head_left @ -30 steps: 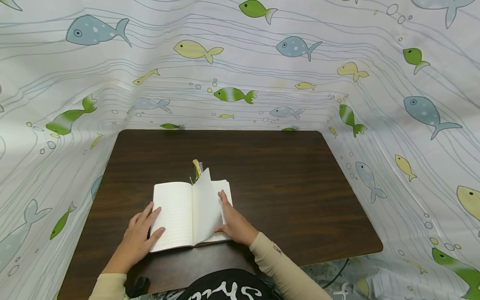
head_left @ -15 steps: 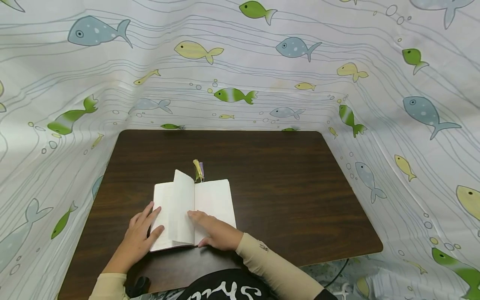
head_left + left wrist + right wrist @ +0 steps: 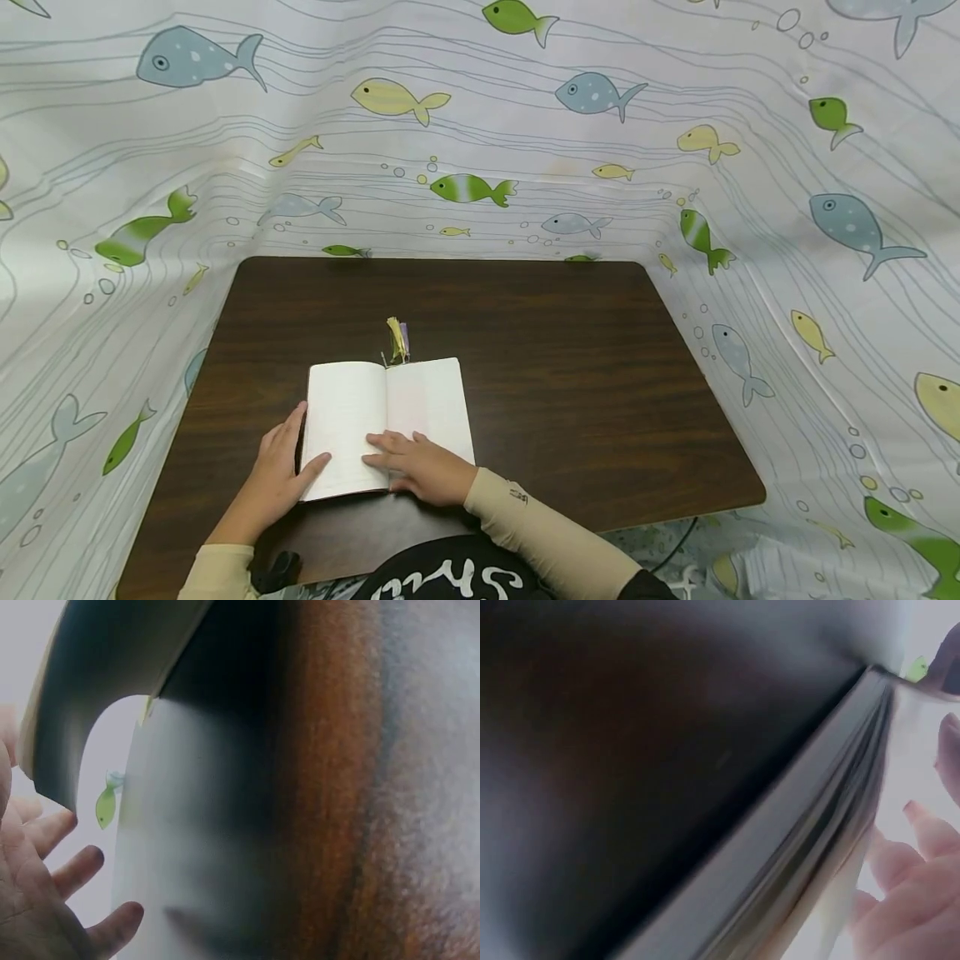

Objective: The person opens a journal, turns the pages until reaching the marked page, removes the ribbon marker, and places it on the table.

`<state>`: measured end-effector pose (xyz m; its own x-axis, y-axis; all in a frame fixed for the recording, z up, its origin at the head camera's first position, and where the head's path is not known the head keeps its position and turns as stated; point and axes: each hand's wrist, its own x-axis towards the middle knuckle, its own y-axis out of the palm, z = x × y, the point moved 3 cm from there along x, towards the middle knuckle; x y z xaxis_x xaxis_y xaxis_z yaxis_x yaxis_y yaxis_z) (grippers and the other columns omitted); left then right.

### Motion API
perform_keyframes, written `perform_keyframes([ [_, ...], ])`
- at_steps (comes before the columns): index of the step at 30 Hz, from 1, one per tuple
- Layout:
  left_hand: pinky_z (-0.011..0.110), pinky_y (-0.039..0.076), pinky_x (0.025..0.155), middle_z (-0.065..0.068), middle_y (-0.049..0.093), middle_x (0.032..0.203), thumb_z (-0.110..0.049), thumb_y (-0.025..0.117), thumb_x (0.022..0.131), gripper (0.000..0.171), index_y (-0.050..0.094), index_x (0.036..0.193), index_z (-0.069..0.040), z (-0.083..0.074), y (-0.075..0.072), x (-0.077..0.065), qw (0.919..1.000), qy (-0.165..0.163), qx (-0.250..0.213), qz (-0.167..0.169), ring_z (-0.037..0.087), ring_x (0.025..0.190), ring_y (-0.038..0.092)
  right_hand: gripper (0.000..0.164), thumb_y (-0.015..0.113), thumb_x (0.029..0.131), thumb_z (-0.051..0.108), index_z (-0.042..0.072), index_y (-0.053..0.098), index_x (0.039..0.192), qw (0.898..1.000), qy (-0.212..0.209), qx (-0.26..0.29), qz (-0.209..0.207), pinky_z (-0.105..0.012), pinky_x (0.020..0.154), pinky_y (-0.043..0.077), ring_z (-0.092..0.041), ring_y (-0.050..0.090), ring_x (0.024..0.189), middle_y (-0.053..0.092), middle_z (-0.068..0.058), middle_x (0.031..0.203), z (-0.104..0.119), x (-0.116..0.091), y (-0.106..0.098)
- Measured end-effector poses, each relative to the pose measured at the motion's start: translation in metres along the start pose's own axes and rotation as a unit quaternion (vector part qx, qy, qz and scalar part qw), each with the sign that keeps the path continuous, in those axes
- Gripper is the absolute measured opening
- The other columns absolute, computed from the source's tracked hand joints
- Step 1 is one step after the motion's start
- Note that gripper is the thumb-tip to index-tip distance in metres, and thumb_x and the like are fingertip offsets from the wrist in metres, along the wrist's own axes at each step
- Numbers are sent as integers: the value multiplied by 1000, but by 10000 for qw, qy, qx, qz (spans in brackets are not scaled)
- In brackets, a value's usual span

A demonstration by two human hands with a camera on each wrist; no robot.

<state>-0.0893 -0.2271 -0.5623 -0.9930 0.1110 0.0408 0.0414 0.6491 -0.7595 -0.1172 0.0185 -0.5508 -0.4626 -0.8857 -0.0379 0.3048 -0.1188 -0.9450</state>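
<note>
An open notebook (image 3: 345, 417) with blank-looking white pages lies on the dark wooden table. Yellow and purple ribbon tassels (image 3: 397, 340) stick out above its spine. My left hand (image 3: 279, 471) rests at the notebook's left edge, thumb over the lower left page and fingers along the side. Across the lower part of the spine lies my right hand (image 3: 423, 468), its fingers spread and reaching onto the left page. In the right wrist view, the page edges of the notebook (image 3: 795, 847) run diagonally beside the fingers of the right hand (image 3: 915, 900).
The brown table (image 3: 570, 375) extends to the right of and behind the notebook. A white curtain with printed fish (image 3: 465, 125) surrounds it on the back and sides. A small black object (image 3: 281, 571) sits by the left forearm at the front edge.
A page has turned over from right to left and now lies flat. My right hand has moved left from the right page to the spine; the left hand has stayed nearly still.
</note>
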Motion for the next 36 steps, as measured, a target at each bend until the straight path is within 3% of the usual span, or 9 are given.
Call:
perform_keyframes([
  [4, 73, 25, 95, 22, 17, 158, -40, 59, 95, 80, 18, 155, -7, 0, 2, 0, 9994, 118, 317, 58, 52, 133, 19, 66, 62, 95, 20, 28, 31, 152, 9997, 132, -228, 18, -38, 114, 30, -20, 26, 145, 25, 0, 159, -9, -6, 2],
  [8, 75, 24, 93, 20, 16, 159, -42, 57, 96, 71, 30, 152, -8, 0, 1, 1, 9987, 162, 454, 133, 51, 133, 20, 69, 67, 91, 27, 22, 34, 151, 9980, 481, -422, 15, -41, 113, 31, -24, 26, 145, 29, -7, 158, -21, -15, 1],
  [13, 75, 23, 91, 19, 14, 159, -43, 56, 96, 68, 32, 151, -11, 0, 0, 1, 9990, 112, 363, 247, 52, 134, 17, 77, 68, 86, 42, 15, 36, 150, 9927, 928, -766, 16, -46, 113, 31, -27, 25, 146, 27, -10, 158, -41, -30, 0],
  [22, 73, 26, 91, 18, 14, 160, -42, 58, 95, 69, 33, 151, -12, 1, 0, -1, 9993, 188, 210, 262, 51, 133, 18, 95, 74, 74, 48, 7, 34, 150, 9785, 1906, -776, 151, -61, 109, 27, -25, 25, 146, 25, -9, 159, -68, -63, -10],
  [29, 74, 25, 91, 18, 14, 160, -43, 57, 96, 68, 33, 151, -11, 2, 1, -1, 9993, 141, 241, 248, 51, 133, 18, 100, 74, 70, 50, 7, 33, 150, 9773, 1931, -832, 245, -64, 111, 21, -27, 24, 146, 24, -9, 159, -70, -68, -14],
  [36, 76, 22, 91, 17, 12, 160, -45, 55, 96, 69, 30, 152, -14, 0, 2, 0, 9990, 73, 314, 320, 52, 133, 17, 93, 70, 69, 53, 9, 42, 146, 9737, 1959, -1157, -99, -69, 107, 20, -29, 32, 143, 33, -7, 156, -70, -65, -13],
])
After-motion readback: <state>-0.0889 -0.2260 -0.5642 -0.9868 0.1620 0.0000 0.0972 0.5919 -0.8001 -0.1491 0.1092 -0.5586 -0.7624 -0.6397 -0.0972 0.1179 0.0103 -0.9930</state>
